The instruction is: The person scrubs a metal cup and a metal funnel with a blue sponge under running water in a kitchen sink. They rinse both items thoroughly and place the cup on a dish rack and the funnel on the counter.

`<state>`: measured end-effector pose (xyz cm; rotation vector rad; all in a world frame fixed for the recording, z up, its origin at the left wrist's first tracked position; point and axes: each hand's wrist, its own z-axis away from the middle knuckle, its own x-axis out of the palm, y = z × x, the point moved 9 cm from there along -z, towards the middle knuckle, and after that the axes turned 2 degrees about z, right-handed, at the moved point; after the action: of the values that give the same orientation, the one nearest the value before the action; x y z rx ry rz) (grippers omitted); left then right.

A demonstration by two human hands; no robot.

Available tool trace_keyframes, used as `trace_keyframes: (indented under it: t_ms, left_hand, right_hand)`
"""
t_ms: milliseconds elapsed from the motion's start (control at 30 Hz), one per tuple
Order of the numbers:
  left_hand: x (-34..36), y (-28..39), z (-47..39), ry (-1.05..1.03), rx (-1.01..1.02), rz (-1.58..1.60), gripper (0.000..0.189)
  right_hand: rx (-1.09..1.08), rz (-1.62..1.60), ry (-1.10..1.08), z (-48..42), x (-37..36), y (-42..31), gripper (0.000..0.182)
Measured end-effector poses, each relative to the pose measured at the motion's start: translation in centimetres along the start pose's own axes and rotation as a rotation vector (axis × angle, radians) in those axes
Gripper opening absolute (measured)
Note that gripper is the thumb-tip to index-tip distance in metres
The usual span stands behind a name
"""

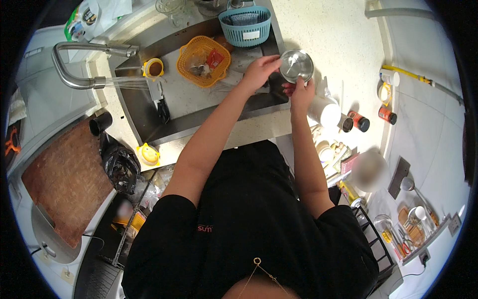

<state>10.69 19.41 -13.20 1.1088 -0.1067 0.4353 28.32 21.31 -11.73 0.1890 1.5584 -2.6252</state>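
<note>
A small stainless steel bowl [296,67] is between my two hands, over the sink's right edge and the counter. My left hand [261,73] has its fingertips at the bowl's left rim. At the near rim, the thumb of my right hand [301,93] presses on the edge while the other fingers pass underneath. In the steel sink [171,106], left of my hands, sits an orange plastic basket [201,81] holding a red packet and scraps. A knife with a black handle [163,110] and a yellow-trimmed cup [155,68] with brown contents are farther left.
Water runs from the faucet [71,81] at left. A blue caddy [244,31] hangs at the sink's back. Right of my right hand stand a white cylindrical container [328,112] and jars with dark lids [359,121]. A black plastic bag [121,164] hangs by the cutting board [71,179].
</note>
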Motion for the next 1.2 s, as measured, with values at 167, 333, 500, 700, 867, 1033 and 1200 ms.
trace_keyframes:
  t_ms: [167,333,500,700,867,1033,1200]
  left_hand:
    - [1.6,-2.5,0.1,-0.017,-0.007,-0.065,0.058]
    - [1.1,-4.3,1.2,-0.093,-0.072,0.013,0.051]
    - [-9.9,-7.0,0.7,0.264,-0.114,-0.095,0.038]
    - [-15.0,-1.3,-1.0,0.384,0.409,-1.206,0.046]
    - [-14.8,-2.0,-0.9,0.228,0.408,-1.553,0.044]
    - [-18.2,-4.8,0.9,0.293,0.280,-1.498,0.044]
    - [-18.7,-4.6,3.0,0.316,0.307,-1.372,0.044]
  right_hand:
    - [0.037,-0.141,0.051,-0.3,-1.1,1.6,0.025]
    - [0.078,-0.174,0.061,0.8,-1.1,2.3,0.035]
    - [0.307,-0.282,0.142,5.0,0.2,5.5,0.039]
    - [0.246,-0.107,-0.141,4.0,11.1,7.4,0.029]
    - [-0.017,0.214,-0.092,-7.1,19.4,13.6,0.036]
    - [-0.172,0.772,-0.108,-12.2,24.8,17.1,0.061]
    - [0.073,0.588,-0.074,-12.2,24.7,18.8,0.050]
